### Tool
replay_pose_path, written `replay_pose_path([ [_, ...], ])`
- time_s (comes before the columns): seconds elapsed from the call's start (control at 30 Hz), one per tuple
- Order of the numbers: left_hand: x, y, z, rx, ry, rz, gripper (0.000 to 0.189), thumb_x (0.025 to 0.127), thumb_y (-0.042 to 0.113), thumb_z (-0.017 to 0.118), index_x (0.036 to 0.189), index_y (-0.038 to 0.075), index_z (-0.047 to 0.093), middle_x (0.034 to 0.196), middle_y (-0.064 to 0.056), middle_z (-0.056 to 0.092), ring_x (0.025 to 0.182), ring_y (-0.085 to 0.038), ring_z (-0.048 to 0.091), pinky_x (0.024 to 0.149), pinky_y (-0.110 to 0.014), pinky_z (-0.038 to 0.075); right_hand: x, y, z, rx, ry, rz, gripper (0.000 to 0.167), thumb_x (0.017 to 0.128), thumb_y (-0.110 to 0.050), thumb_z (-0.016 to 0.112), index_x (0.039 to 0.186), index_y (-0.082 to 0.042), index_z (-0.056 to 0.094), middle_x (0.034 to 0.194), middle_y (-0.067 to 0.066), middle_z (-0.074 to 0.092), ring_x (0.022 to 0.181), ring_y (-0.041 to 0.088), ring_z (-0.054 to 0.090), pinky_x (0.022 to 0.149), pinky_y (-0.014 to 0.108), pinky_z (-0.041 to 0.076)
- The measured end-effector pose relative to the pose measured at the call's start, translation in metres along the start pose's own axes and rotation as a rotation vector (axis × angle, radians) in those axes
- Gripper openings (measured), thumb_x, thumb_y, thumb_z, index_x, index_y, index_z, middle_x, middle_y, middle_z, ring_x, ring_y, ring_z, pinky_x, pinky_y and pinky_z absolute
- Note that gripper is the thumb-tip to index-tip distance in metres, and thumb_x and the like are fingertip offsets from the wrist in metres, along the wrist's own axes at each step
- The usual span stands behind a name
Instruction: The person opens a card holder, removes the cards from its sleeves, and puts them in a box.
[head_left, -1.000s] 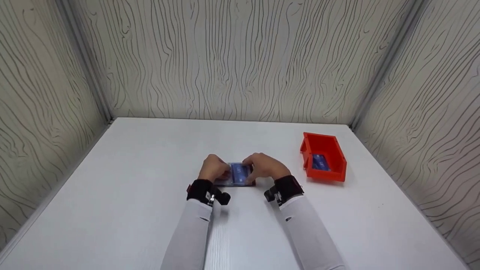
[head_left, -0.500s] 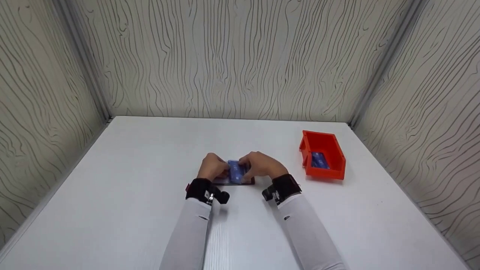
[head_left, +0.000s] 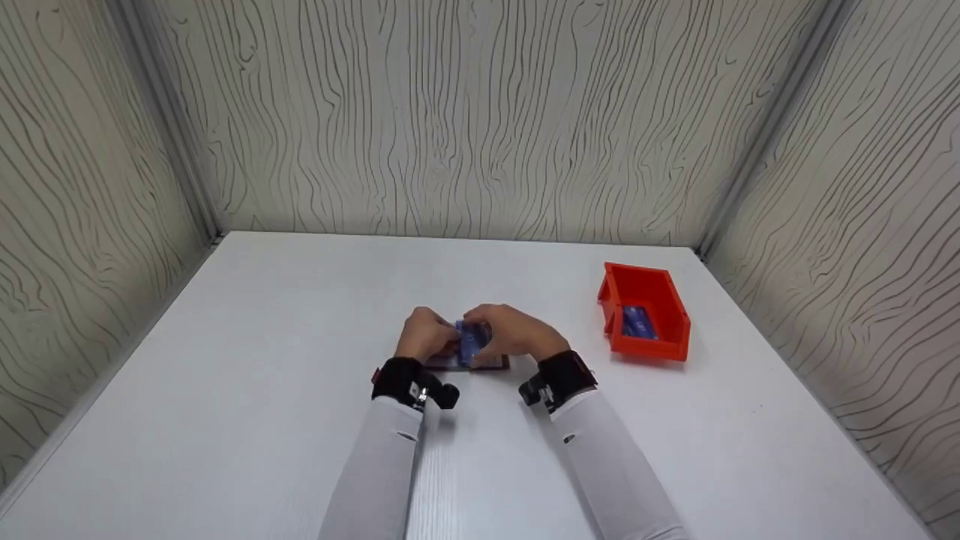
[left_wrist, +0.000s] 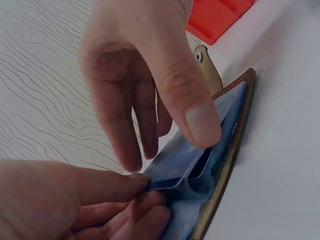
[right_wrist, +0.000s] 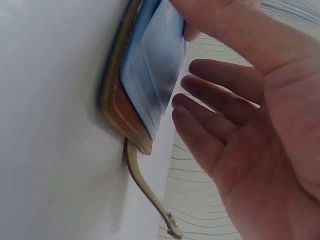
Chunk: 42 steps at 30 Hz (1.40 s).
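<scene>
A small brown card holder [left_wrist: 239, 145] with clear sleeves lies open on the table, its snap strap [right_wrist: 145, 187] hanging out at one end. On it is a blue card [head_left: 468, 343], tilted up a little in the left wrist view. My left hand [head_left: 425, 335] pinches one end of the card with thumb and curled fingers, by the bulging clear sleeve [left_wrist: 187, 215]. My right hand [head_left: 514, 331] straddles the card, thumb over its near edge and fingertips at its far edge. Both hands cover part of the holder.
A red bin [head_left: 660, 300] stands to the right on the white table [head_left: 300, 322], with blue cards [head_left: 637, 322] inside. Patterned walls [head_left: 450, 120] rise behind the table and at both sides.
My right hand has moved left along with the blue card, which now sits closer to my left hand and is more covered. My left hand has stayed nearly in place.
</scene>
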<state>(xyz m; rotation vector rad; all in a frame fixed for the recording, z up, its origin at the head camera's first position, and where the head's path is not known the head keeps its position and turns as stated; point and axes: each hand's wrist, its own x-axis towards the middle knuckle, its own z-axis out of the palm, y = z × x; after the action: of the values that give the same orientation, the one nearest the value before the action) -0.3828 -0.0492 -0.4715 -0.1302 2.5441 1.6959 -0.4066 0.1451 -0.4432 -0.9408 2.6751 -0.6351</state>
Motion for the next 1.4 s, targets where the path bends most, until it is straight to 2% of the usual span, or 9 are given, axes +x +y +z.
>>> replay_pose_path([
  [0.13, 0.001, 0.0, 0.001, 0.016, 0.003, 0.02, 0.021, 0.091, 0.003, 0.078, 0.106, -0.011, 0.08, 0.092, -0.021, 0.083, 0.061, -0.011, 0.07, 0.062, -0.023, 0.062, 0.001, 0.001, 0.003, 0.0, 0.007, -0.037, 0.069, 0.084, -0.016, 0.095, 0.145, -0.001, 0.066, 0.152, 0.016, 0.066, 0.143, 0.034, 0.061, 0.124, 0.05, 0.048],
  [0.33, -0.001, 0.0, 0.001, 0.034, 0.001, 0.029, 0.022, 0.091, 0.003, 0.077, 0.108, -0.012, 0.079, 0.092, -0.021, 0.083, 0.062, -0.01, 0.069, 0.064, -0.023, 0.062, 0.0, 0.003, 0.005, -0.004, 0.011, -0.002, 0.067, 0.084, -0.017, 0.095, 0.144, -0.002, 0.067, 0.15, 0.015, 0.068, 0.14, 0.032, 0.063, 0.123, 0.048, 0.049],
  [0.67, -0.002, 0.0, 0.0, -0.019, -0.008, 0.023, 0.019, 0.09, 0.001, 0.077, 0.105, -0.011, 0.08, 0.084, -0.017, 0.081, 0.059, -0.01, 0.068, 0.061, -0.022, 0.062, -0.005, 0.002, 0.002, 0.008, 0.003, 0.074, 0.071, 0.084, -0.018, 0.095, 0.147, -0.004, 0.065, 0.154, 0.014, 0.065, 0.143, 0.032, 0.061, 0.124, 0.049, 0.049],
  [1.0, 0.0, 0.001, -0.003, -0.018, -0.005, -0.008, 0.022, 0.091, 0.0, 0.075, 0.109, -0.011, 0.08, 0.083, -0.013, 0.079, 0.061, -0.011, 0.068, 0.06, -0.022, 0.061, -0.003, 0.005, 0.002, 0.003, -0.006, 0.073, 0.072, 0.085, -0.02, 0.095, 0.148, -0.003, 0.066, 0.156, 0.014, 0.063, 0.146, 0.033, 0.059, 0.126, 0.048, 0.046],
  [1.2, -0.003, 0.0, -0.011, -0.007, 0.006, -0.026, 0.025, 0.092, 0.003, 0.076, 0.113, -0.01, 0.079, 0.092, -0.016, 0.082, 0.065, -0.01, 0.07, 0.066, -0.023, 0.063, -0.003, 0.004, 0.003, -0.022, 0.001, 0.079, 0.07, 0.084, -0.022, 0.096, 0.145, -0.003, 0.067, 0.155, 0.014, 0.065, 0.146, 0.032, 0.06, 0.126, 0.048, 0.047],
  [1.4, -0.006, 0.0, -0.019, -0.076, 0.006, -0.053, 0.028, 0.092, 0.002, 0.075, 0.116, -0.012, 0.076, 0.101, -0.023, 0.082, 0.066, -0.011, 0.07, 0.067, -0.025, 0.064, -0.003, 0.003, 0.004, -0.03, 0.002, 0.064, 0.069, 0.083, -0.021, 0.096, 0.143, -0.001, 0.068, 0.153, 0.015, 0.066, 0.142, 0.032, 0.062, 0.124, 0.047, 0.048],
])
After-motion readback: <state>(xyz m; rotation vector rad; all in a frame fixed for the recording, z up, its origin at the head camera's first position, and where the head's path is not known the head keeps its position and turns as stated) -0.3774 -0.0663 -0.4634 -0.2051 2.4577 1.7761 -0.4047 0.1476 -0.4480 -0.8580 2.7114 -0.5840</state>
